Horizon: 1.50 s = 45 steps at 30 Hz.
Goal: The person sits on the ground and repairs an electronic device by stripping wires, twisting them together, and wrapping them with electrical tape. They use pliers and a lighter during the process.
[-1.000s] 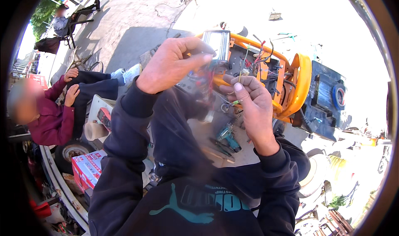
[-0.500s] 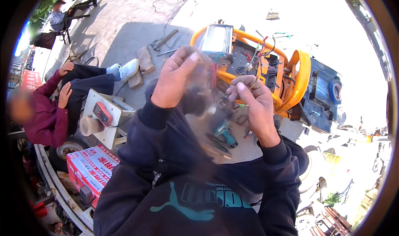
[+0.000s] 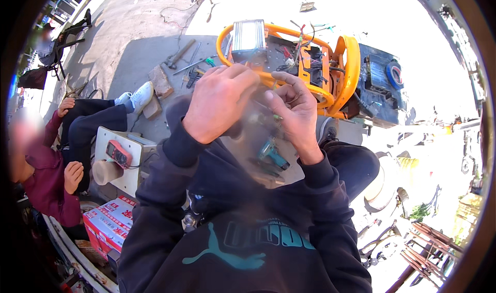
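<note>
Both my hands are raised close to the camera, fingertips nearly touching. My left hand [image 3: 219, 104] is curled, its fingers folded toward my right hand [image 3: 294, 112], whose thumb and forefinger pinch a small blurred part [image 3: 269, 118] between the two hands; what the part is I cannot tell. Below the hands, on my lap, lies a teal power tool [image 3: 272, 156], out of focus. Behind the hands stands an orange tube frame [image 3: 347, 68] carrying a silver ribbed box [image 3: 248, 35] and a bundle of coloured wires [image 3: 302, 48].
A seated person in a maroon top [image 3: 44, 174] is at the left beside a white box bearing a red meter [image 3: 119, 153]. A red-and-white carton [image 3: 108, 220] lies near my left elbow. Hand tools [image 3: 188, 66] and a brick [image 3: 161, 81] lie on the concrete. Dark battery packs [image 3: 385, 84] lie to the right.
My hands have drawn closer together, and the left hand's fingers have folded in toward the right. The view has shifted, so more of the orange frame shows.
</note>
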Each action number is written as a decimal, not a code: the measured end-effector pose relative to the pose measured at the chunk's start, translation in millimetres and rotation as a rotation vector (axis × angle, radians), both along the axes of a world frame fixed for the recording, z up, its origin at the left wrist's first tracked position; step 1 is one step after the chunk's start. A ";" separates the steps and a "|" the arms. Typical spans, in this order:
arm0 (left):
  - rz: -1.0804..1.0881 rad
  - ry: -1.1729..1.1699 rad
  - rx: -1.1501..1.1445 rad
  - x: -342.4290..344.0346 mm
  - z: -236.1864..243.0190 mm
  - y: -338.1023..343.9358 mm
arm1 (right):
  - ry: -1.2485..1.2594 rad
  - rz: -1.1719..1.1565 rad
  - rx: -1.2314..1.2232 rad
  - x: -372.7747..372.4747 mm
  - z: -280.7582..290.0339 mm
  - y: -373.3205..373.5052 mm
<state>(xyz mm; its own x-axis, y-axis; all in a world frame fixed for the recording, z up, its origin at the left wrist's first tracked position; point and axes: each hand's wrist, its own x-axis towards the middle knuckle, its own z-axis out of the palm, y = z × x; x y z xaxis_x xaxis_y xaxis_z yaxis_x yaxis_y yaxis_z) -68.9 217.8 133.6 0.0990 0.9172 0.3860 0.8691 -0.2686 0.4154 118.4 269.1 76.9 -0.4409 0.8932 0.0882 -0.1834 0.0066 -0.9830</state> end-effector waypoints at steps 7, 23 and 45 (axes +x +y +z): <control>-0.016 0.091 0.081 4.6 -2.9 -0.8 | -0.350 -0.265 0.633 1.0 2.0 -2.2; 0.025 -0.132 0.351 32.2 -53.0 -3.8 | -0.626 -0.215 0.945 3.2 5.9 8.4; -0.291 -0.112 0.220 -12.9 -40.9 30.7 | -0.727 -0.218 0.962 12.1 13.6 7.9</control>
<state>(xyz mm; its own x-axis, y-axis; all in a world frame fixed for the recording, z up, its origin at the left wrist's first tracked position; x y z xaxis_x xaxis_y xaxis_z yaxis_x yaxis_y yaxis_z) -81.8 248.4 92.7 0.2893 0.7512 0.5933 0.6960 -0.5906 0.4084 130.4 277.0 90.4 -0.5121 0.6609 0.5486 0.5020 0.7486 -0.4331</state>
